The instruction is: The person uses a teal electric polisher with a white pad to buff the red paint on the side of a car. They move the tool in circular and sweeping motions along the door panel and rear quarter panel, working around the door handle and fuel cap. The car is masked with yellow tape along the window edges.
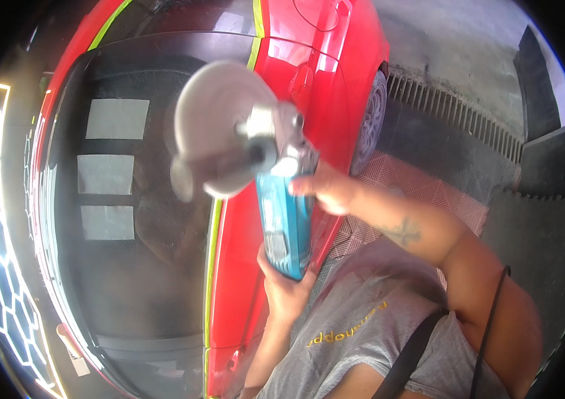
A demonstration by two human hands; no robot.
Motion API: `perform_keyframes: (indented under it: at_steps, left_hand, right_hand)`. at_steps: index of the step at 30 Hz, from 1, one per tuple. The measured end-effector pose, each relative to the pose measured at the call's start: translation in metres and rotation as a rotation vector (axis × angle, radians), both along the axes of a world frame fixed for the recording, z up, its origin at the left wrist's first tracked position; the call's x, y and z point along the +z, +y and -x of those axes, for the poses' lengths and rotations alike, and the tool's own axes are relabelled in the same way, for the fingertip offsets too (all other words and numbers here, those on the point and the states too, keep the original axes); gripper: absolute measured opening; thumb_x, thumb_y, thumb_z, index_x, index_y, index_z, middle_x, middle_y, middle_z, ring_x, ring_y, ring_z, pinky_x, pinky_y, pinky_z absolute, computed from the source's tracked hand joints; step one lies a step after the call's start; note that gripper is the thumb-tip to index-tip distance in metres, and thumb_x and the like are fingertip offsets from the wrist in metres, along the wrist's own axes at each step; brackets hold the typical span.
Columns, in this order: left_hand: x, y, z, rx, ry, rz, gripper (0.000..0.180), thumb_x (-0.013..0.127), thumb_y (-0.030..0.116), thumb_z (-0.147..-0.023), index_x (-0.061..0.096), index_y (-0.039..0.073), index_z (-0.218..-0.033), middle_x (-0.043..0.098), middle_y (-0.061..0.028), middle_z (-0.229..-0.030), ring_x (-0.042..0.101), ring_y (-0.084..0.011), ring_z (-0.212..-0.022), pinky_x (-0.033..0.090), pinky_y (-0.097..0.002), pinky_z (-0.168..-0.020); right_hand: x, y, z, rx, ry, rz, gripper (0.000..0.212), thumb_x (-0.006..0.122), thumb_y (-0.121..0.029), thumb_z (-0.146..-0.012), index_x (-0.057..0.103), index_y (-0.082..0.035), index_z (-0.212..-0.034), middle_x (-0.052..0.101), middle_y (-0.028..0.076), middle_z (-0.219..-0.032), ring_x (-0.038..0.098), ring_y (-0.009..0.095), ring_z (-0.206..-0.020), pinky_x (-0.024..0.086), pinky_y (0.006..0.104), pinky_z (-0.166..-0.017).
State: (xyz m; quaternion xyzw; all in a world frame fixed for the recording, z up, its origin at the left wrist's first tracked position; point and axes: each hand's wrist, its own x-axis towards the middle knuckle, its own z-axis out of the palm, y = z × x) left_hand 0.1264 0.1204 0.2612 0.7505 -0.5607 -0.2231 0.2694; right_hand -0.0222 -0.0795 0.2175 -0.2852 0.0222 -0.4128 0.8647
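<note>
A blue power polisher with a metal head and a round pale pad is held in both my hands. My left hand is wrapped around the rear end of its body from below. Just behind the metal head, my right hand grips the body, fingers closed. A dark side handle on the polisher is blurred. The pad is over the edge of a red car's dark roof; whether it touches the surface I cannot tell. Yellow-green masking tape runs along the roof's edge.
Three pale rectangles show on the dark roof. The red door side and a wheel lie to the right, beyond them a floor grate. A black cord hangs over my right arm. Hexagonal lights glow at far left.
</note>
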Motion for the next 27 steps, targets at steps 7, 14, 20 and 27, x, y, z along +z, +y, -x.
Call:
perform_keyframes:
  at_steps: [7, 14, 20, 27]
  left_hand:
    - [-0.044, 0.13, -0.061, 0.168, 0.011, -0.18, 0.107, 0.093, 0.02, -0.077, 0.025, 0.003, -0.158, 0.066, -0.0311, -0.133, 0.07, -0.0411, -0.124, 0.054, -0.0521, -0.103]
    - [-0.042, 0.157, -0.075, 0.084, -0.024, -0.211, 0.103, 0.091, 0.017, -0.078, 0.027, 0.003, -0.157, 0.07, -0.0286, -0.126, 0.075, -0.0383, -0.115, 0.058, -0.0488, -0.096]
    - [0.0, 0.099, -0.05, 0.045, -0.043, -0.167, 0.104, 0.092, 0.016, -0.079, 0.027, 0.002, -0.158, 0.069, -0.0291, -0.129, 0.073, -0.0373, -0.116, 0.058, -0.0477, -0.099]
    - [0.004, 0.126, -0.049, 0.06, -0.071, -0.219, 0.104, 0.093, 0.018, -0.08, 0.026, 0.003, -0.159, 0.066, -0.0301, -0.134, 0.071, -0.0411, -0.123, 0.055, -0.0512, -0.104]
  right_hand:
    - [-0.038, 0.134, -0.049, 0.054, 0.116, -0.046, 0.074, 0.098, -0.019, -0.083, 0.055, -0.008, -0.142, 0.065, 0.005, -0.13, 0.061, 0.021, -0.127, 0.051, 0.0433, -0.112]
    - [-0.065, 0.17, -0.058, 0.121, 0.112, -0.175, 0.079, 0.096, -0.022, -0.085, 0.052, -0.008, -0.149, 0.061, 0.007, -0.138, 0.054, 0.024, -0.138, 0.045, 0.0463, -0.119]
    - [-0.031, 0.113, -0.041, 0.023, 0.043, -0.105, 0.07, 0.097, -0.027, -0.085, 0.061, -0.008, -0.142, 0.067, 0.006, -0.133, 0.06, 0.022, -0.131, 0.046, 0.0436, -0.117]
    - [-0.04, 0.137, -0.047, 0.101, 0.009, -0.146, 0.081, 0.096, -0.026, -0.086, 0.052, -0.01, -0.152, 0.064, 0.005, -0.14, 0.057, 0.022, -0.137, 0.044, 0.0442, -0.12]
